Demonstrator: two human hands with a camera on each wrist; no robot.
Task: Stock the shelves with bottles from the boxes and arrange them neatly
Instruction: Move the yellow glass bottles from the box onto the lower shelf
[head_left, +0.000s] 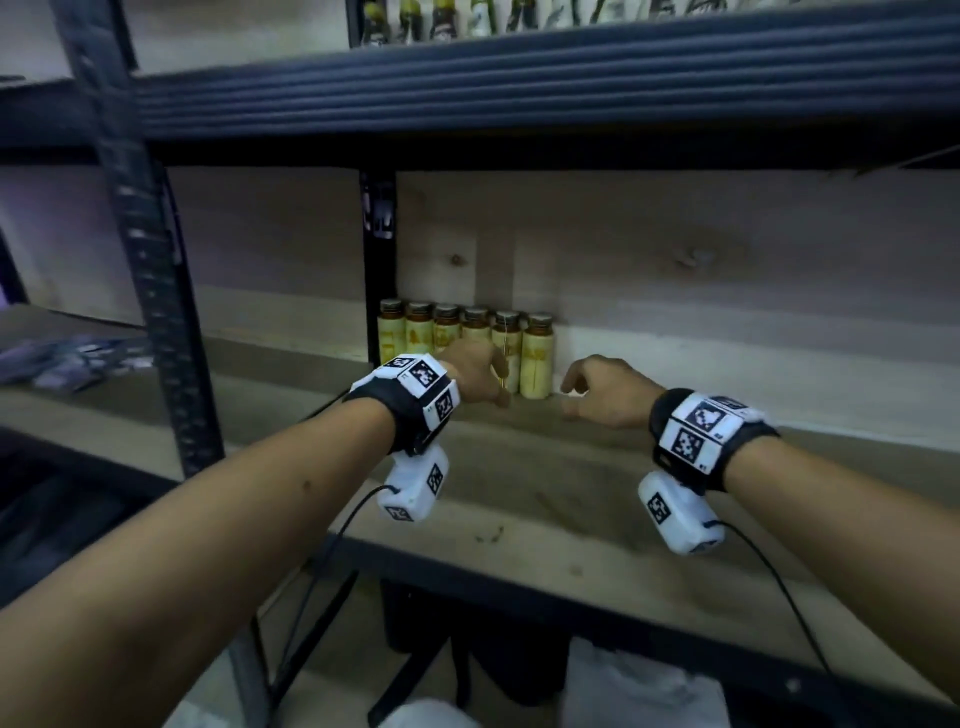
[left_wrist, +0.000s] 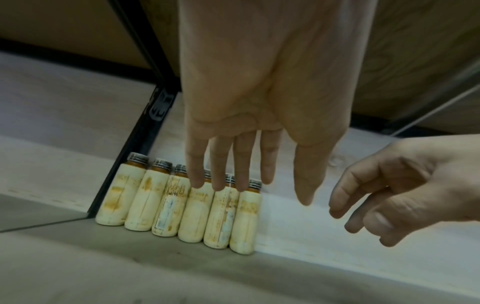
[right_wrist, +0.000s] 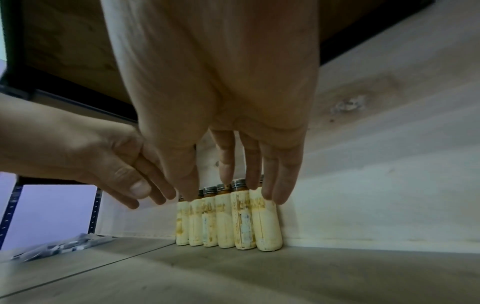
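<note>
I am watching six small cream-labelled glass bottles with dark ribbed screw caps (head_left: 462, 345) standing upright in one tight row against the pale wooden back panel (head_left: 675, 270), at the rear left corner of the grey-brown board shelf (head_left: 545, 493), beside the black perforated metal upright (head_left: 378, 260).

My left hand (head_left: 475, 374) is hovering in front of the row with fingers (left_wrist: 219, 164) straight and slightly spread, holding nothing; whether they touch the bottles I cannot tell. My right hand (head_left: 605, 389) is hanging just right of the end bottle, fingers loosely curled and empty.

I am judging the risk as a domino fall: the bottles are tall, narrow and smooth-sided, so a careless nudge could be toppling the whole packed line.
</note>
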